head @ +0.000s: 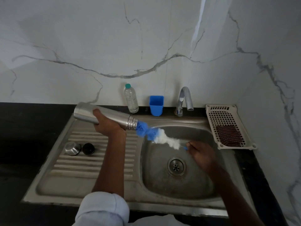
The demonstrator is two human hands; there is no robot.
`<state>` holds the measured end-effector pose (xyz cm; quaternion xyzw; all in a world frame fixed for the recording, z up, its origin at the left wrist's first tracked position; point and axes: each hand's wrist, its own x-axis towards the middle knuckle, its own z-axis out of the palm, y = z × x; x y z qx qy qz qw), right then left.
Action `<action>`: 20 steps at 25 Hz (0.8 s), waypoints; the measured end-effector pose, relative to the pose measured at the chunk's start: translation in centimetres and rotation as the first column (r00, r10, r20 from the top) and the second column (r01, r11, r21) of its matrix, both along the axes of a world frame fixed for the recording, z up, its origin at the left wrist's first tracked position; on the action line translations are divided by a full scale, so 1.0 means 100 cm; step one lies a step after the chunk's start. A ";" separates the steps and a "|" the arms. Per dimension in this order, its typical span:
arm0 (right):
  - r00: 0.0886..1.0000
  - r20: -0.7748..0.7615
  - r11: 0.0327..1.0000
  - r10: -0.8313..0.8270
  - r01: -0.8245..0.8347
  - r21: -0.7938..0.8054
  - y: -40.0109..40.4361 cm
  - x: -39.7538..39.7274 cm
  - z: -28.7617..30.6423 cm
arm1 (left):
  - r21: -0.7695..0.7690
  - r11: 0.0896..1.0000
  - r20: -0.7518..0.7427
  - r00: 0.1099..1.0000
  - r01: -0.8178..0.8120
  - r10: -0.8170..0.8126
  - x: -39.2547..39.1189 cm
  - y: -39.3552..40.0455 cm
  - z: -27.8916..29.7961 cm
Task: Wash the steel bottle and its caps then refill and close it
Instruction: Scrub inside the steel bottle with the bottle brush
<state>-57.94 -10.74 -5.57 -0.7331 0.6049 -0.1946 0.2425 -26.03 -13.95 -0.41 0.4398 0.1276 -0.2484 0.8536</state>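
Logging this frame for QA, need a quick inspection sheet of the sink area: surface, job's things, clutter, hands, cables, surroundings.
Surface: steel sink with ribbed drainboard on the left, set in a dark counter.
Job's things: steel bottle held tilted, mouth toward the basin; blue and white bottle brush partly in its mouth; steel cap and black cap side by side on the drainboard.
Clutter: plastic water bottle, blue cup, white basket holding a scrub pad.
Hands: left hand grips the bottle; right hand pinches the brush handle in its fingers.
Cables: nothing seen.
Surroundings: marble-look wall; tap, no water seen running.
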 end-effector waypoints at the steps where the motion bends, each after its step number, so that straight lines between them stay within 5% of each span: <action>1: 0.998 -0.063 1.000 0.015 -0.015 -0.003 0.000 0.006 -0.002 | -0.014 1.000 -0.006 1.000 -0.018 0.018 0.001 -0.001 -0.001; 7: 0.990 -0.021 0.988 0.140 -0.141 -0.056 -0.007 0.050 0.018 | 0.028 0.970 0.048 0.968 0.243 -0.245 -0.032 -0.007 -0.008; 12: 0.998 0.068 0.999 0.001 0.002 -0.032 -0.008 -0.009 -0.017 | 0.012 0.997 0.151 0.985 0.081 -0.082 -0.006 0.000 0.009; 16: 0.934 0.277 0.973 -0.227 0.205 0.107 0.006 -0.044 -0.030 | -0.118 0.993 0.198 0.980 0.029 -0.005 0.036 -0.006 0.035; 20: 0.819 0.548 0.969 -0.171 0.038 0.245 0.014 -0.018 -0.013 | 0.072 0.962 0.343 0.899 0.265 -0.273 0.027 -0.008 0.033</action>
